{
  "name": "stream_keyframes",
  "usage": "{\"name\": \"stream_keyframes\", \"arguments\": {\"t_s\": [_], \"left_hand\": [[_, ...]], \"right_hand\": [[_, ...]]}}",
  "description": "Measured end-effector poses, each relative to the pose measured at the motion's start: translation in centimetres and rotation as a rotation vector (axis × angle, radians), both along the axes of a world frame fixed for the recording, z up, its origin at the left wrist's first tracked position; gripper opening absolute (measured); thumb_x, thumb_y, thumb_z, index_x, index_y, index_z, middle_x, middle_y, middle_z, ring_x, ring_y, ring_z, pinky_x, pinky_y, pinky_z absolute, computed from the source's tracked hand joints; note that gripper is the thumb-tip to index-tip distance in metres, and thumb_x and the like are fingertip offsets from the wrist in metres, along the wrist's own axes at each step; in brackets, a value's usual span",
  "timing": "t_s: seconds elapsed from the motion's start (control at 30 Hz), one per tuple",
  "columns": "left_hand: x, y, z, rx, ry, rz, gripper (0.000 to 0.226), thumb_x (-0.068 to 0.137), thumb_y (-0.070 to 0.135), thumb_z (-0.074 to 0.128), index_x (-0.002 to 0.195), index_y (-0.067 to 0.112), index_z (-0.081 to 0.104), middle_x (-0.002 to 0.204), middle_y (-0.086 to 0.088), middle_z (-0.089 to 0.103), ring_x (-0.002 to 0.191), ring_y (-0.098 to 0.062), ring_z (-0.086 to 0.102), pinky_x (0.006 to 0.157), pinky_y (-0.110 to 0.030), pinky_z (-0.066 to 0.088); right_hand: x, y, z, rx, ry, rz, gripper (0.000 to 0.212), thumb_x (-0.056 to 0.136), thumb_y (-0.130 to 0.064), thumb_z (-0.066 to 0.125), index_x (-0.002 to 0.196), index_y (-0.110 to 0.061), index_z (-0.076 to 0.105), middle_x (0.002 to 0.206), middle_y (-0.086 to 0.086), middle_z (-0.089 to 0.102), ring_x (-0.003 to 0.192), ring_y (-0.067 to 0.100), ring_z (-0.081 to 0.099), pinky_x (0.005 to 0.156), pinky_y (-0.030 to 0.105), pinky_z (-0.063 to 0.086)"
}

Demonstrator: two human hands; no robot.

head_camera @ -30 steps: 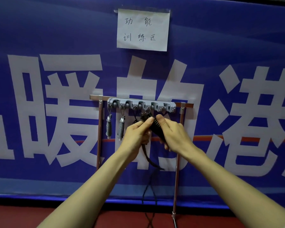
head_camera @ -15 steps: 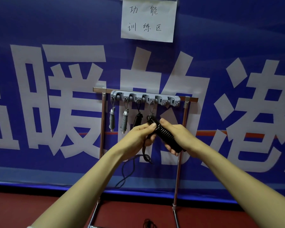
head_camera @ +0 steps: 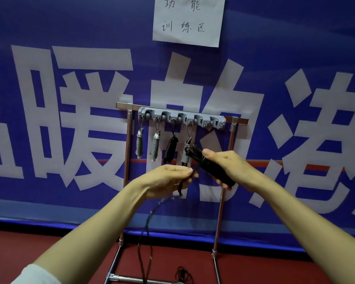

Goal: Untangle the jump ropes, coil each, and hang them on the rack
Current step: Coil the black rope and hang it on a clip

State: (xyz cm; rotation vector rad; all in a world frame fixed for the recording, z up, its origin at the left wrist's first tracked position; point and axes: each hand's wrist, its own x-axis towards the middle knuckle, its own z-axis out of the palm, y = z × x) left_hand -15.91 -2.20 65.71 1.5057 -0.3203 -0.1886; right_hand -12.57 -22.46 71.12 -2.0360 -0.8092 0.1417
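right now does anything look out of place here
A small black tangle lies on the floor under the rack, not hung. The held black rope also trails uncoiled down to the floor.

We look at a bright, evenly lit scene; the light is diffuse and leaves only faint shadows. The banner (head_camera: 49, 27) shows broad paler and darker bands across its top, and the paper sign (head_camera: 188, 19) reads clearly without glare. The rack (head_camera: 127, 152) carries thin bright glints on its posts. The black jump rope (head_camera: 213, 170) loses detail in its dark coils, and its hanging cord smears softly. The floor (head_camera: 19, 251) sits dimmer. Wide-angle bowing bends straight lines towards the edges.
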Motion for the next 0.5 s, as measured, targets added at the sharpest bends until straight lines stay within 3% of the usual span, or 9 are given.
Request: {"name": "stream_keyframes", "arguments": {"t_s": [0.1,0.17,0.23,0.33,0.4,0.5], "left_hand": [[-0.1,0.4,0.6,0.261,-0.165,0.011,0.018,0.086,0.016,0.066,0.069,0.022,0.071,0.073,0.001,0.057,0.073,-0.01,0.047,0.068,-0.018,0.038],[0.0,0.9,1.6,0.439,-0.268,0.001,0.025,0.084,0.001,0.067,0.071,0.021,0.072,0.076,-0.003,0.061,0.077,-0.013,0.051,0.074,-0.016,0.043],[0.2,1.0,3.1,0.682,-0.346,-0.055,0.02,0.083,-0.004,0.068,0.076,0.015,0.07,0.07,0.002,0.062,0.069,-0.005,0.054,0.071,-0.014,0.043],[1.1,0.5,5.5,1.075,-0.507,-0.101,0.003,0.084,0.011,0.073,0.086,0.013,0.074,0.076,0.004,0.07,0.067,0.001,0.059,0.067,-0.013,0.045],[1.6,0.0,6.3,1.31,-0.664,-0.003,0.009,0.084,0.024,0.073,0.091,0.018,0.075,0.083,0.006,0.071,0.073,-0.002,0.059,0.069,-0.022,0.048],[1.4,-0.8,5.9,1.311,-0.753,0.213,0.011,0.087,0.027,0.068,0.094,0.02,0.074,0.084,0.011,0.063,0.078,-0.006,0.055,0.074,-0.032,0.049]], "right_hand": [[-0.5,-0.5,0.2,-0.099,-0.03,0.108,0.065,0.077,-0.07,0.049,0.085,-0.009,0.067,0.059,0.012,0.057,0.048,0.027,0.051,0.046,0.029,0.043],[-1.0,-0.6,0.3,-0.201,-0.033,0.186,0.062,0.078,-0.071,0.048,0.089,-0.013,0.07,0.062,0.014,0.057,0.053,0.028,0.053,0.052,0.033,0.045],[-1.4,-0.5,0.6,-0.354,-0.048,0.239,0.059,0.079,-0.074,0.045,0.092,-0.023,0.071,0.068,0.02,0.058,0.058,0.028,0.053,0.057,0.035,0.045],[-1.3,0.2,0.8,-0.601,-0.114,0.244,0.06,0.082,-0.076,0.044,0.083,-0.021,0.067,0.068,0.022,0.059,0.056,0.025,0.053,0.055,0.032,0.043],[-1.0,0.6,1.0,-0.718,-0.196,0.159,0.054,0.086,-0.073,0.043,0.073,-0.024,0.061,0.064,0.011,0.055,0.055,0.019,0.052,0.055,0.03,0.041],[-0.4,0.8,1.4,-0.867,-0.371,-0.004,0.06,0.086,-0.075,0.036,0.078,-0.021,0.06,0.065,0.002,0.058,0.059,0.018,0.057,0.054,0.028,0.041]]}}
